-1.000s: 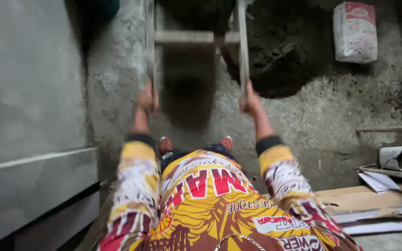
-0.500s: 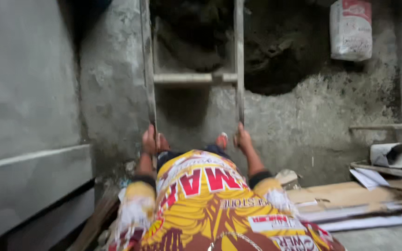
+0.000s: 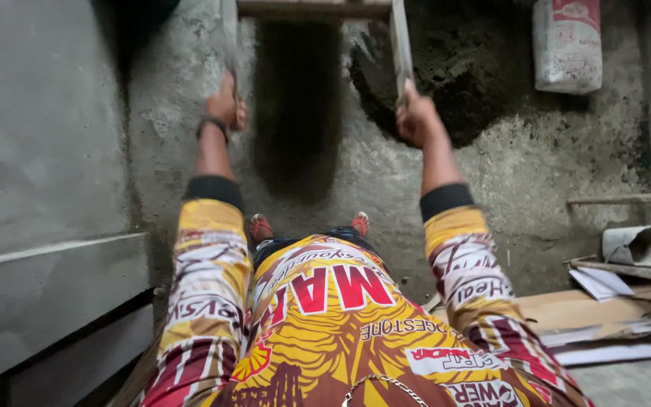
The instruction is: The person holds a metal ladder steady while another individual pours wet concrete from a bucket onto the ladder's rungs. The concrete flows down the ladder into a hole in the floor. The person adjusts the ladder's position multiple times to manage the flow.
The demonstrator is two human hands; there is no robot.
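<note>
Ladder rails in both my hands

Ladder (image 3: 397,45) is the wooden thing I hold, and it goes away from me toward the top edge of the view, above a rough concrete floor (image 3: 521,173). Nearest to me is my own shirt (image 3: 325,324), yellow and red with printed patterns, with long sleeves that end in dark cuffs. Just past the shirt I see the tips of my two red sandals (image 3: 261,226) on the floor.

My left hand (image 3: 225,105) is closed around the left rail, with a dark band on the wrist. My right hand (image 3: 416,117) is clamped on the right rail, fingers wrapped around the wood. Both arms are stretched forward. One rung crosses between the rails at the very top of the view, beyond my hands.

At my left side there is a grey concrete wall (image 3: 39,151) with a step in it. At my right, near me, lie flat pieces of cardboard (image 3: 589,313) and some papers, and a pale rolled piece (image 3: 637,245) lies beside them. Farther, under the ladder, is a dark heap of earth or sand (image 3: 476,75), and a white sack (image 3: 566,45) stands at the far right.
</note>
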